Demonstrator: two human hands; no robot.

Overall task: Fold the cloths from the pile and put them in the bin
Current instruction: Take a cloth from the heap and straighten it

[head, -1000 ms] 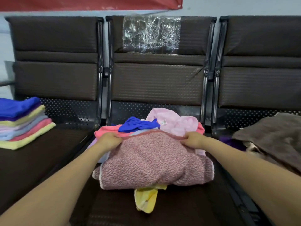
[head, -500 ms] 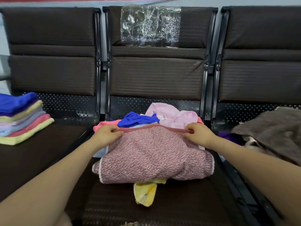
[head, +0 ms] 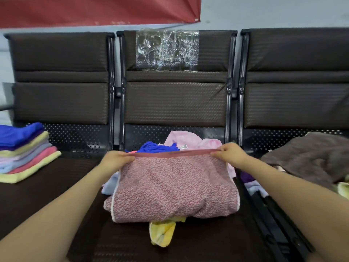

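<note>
Both hands, left (head: 117, 159) and right (head: 230, 152), are pinching the pink cloth's (head: 175, 188) far hem taut over the pile (head: 170, 146), apparently readying a fold.

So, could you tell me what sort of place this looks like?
Probably a waiting area or lobby: a row of linked dark padded seats on a metal frame stands against a plain wall hung with a red banner.

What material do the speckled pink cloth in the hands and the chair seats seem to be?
Speckled pink cloth: likely terry cotton or microfibre, with a nubby matte pile and a smooth hemmed band. Chair seats: probably brown faux leather, showing a woven-embossed, faintly shiny surface.
</note>
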